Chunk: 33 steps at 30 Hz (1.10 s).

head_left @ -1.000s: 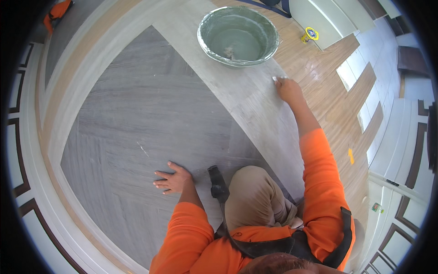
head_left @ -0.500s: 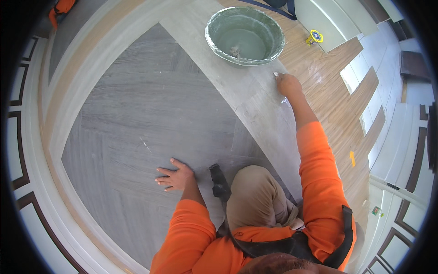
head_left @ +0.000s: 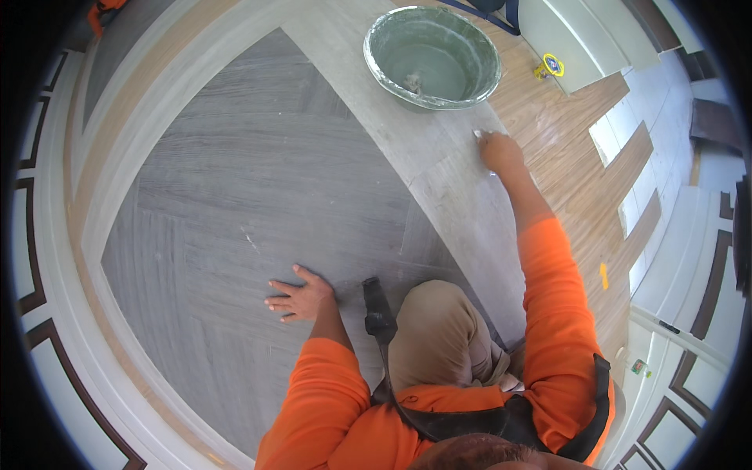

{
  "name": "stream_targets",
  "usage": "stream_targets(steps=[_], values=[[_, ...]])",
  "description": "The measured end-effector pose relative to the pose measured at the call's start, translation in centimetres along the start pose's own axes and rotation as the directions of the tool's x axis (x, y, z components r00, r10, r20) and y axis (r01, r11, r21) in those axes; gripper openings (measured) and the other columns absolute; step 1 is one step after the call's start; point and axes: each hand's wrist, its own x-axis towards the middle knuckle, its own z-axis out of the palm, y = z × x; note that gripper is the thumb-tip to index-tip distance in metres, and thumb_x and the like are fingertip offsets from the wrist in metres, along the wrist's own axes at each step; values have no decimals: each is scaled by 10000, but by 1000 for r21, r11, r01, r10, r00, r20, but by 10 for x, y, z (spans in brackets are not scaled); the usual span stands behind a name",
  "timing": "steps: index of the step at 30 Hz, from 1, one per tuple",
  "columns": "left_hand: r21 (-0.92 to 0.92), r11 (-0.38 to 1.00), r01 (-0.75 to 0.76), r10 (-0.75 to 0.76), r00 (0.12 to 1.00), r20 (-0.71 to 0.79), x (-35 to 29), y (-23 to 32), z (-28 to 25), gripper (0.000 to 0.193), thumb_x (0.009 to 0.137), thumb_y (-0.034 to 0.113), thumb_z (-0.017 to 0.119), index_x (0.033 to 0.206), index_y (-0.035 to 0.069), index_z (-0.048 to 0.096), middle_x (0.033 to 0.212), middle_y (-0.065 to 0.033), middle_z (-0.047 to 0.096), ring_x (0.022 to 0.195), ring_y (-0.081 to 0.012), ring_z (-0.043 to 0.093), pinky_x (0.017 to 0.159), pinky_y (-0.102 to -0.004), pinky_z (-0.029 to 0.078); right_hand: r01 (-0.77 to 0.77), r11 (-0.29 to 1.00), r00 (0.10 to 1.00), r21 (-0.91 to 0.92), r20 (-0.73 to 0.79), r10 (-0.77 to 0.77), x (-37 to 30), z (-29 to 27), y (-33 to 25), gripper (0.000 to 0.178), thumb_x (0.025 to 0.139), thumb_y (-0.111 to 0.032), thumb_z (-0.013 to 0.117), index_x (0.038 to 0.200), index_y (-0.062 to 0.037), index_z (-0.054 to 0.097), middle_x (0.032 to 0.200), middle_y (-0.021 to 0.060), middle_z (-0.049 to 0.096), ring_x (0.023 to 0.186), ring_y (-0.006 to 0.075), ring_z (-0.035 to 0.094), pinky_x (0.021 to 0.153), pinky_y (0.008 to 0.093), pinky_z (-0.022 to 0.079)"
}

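My left hand (head_left: 304,298) rests flat on the dark grey wood-look floor (head_left: 258,188), its fingers spread and holding nothing. Reaching far to the right, my right hand (head_left: 501,153) is closed and pressed to the pale grey floor strip (head_left: 435,168), where it meets the brown planks. A small white bit (head_left: 477,134) pokes out past its fingers; what the rest of it is stays hidden in the grip. Just beyond that hand stands a green basin (head_left: 427,95), smeared white at the rim, with cloudy liquid and a pale lump inside.
Brown wood-look planks (head_left: 540,125) end in a stepped edge against white tiles (head_left: 646,110) at the right. A yellow round object (head_left: 551,65) stands by a white panel. An orange arrow mark (head_left: 604,276) lies on the planks. Panelled white walls (head_left: 59,376) border the room.
My right hand has shifted slightly along the strip, staying closed on the floor. The view has tilted a little; my left hand stays planted.
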Motion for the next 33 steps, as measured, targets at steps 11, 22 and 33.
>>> stream_targets(steps=[11, 22, 33], values=[[-14, 1000, -9, 9, 1000, -10, 2, -3, 1, 934, 1042, 769, 282, 1737, 153, 178, 1783, -278, 82, 1676, -375, 30, 1322, -628, 33, 8, 998, 999, 66, -49, -4, -16, -1, 4, 460, 1080, -410, 530, 1408, -135, 701, 1333, 196, 725, 1238, 387, 687, 1058, 496, 543], [-3, 1000, -1, 1, 999, -42, 3, -6, 10, 933, 1032, 791, 295, 1734, 182, 207, 1787, -260, 97, 1677, -365, 46, 1324, -624, 41, 66, 998, 997, 16, 40, -67, -26, -8, 5, 456, 1087, -422, 519, 1420, -170, 703, 1349, 180, 720, 1235, 386, 686, 1069, 492, 539], [-39, 999, -16, 16, 1000, -6, 1, -6, 3, 944, 1035, 774, 284, 1737, 152, 176, 1783, -282, 70, 1675, -383, 20, 1326, -617, 3, 120, 993, 993, 23, 2, -120, -23, -2, 4, 453, 1075, -402, 545, 1424, -159, 702, 1310, 216, 727, 1214, 411, 690, 1063, 490, 538]])
